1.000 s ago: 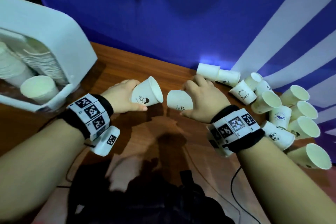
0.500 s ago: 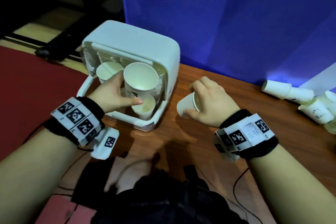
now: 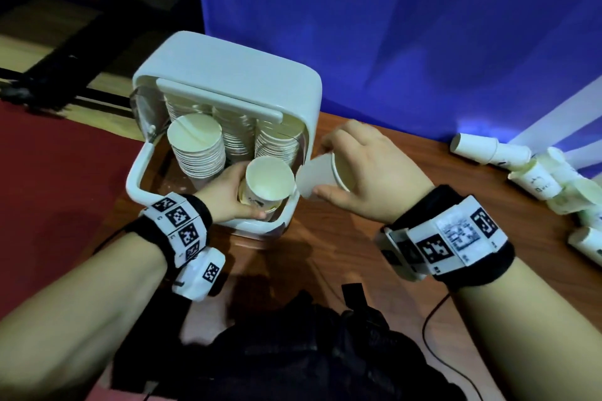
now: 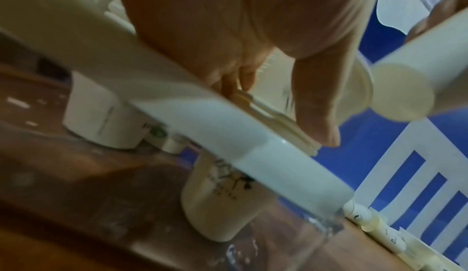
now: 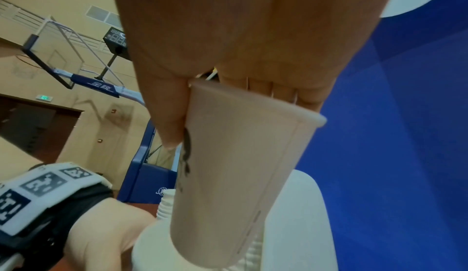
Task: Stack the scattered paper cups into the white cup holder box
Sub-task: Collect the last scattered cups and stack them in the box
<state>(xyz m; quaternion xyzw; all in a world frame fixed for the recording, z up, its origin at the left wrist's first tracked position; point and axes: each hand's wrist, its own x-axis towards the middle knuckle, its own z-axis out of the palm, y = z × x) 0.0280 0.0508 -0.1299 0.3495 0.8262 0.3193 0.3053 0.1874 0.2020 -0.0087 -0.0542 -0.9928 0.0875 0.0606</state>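
The white cup holder box (image 3: pixel 228 75) stands at the table's left end, its open front filled with tall stacks of paper cups (image 3: pixel 197 153). My left hand (image 3: pixel 244 197) grips a paper cup (image 3: pixel 270 179), mouth up, nested on a short stack at the box's front right corner. Just right of it, my right hand (image 3: pixel 322 169) holds a second paper cup (image 3: pixel 317 176) tilted, its base toward the box. The right wrist view shows thumb and fingers pinching this cup (image 5: pixel 240 175) near its base. Scattered cups (image 3: pixel 534 182) lie at the far right.
A blue curtain (image 3: pixel 423 42) hangs right behind the wooden table (image 3: pixel 342 254). Left of the table edge the floor is red (image 3: pixel 49 189). A black cable (image 3: pixel 433 352) and dark clothing lie at the near edge. The box's white front rail (image 4: pixel 202 115) crosses under my left hand.
My left hand has lowered its cup from in front of the box onto the front right stack. My right hand has carried its cup closer to the box.
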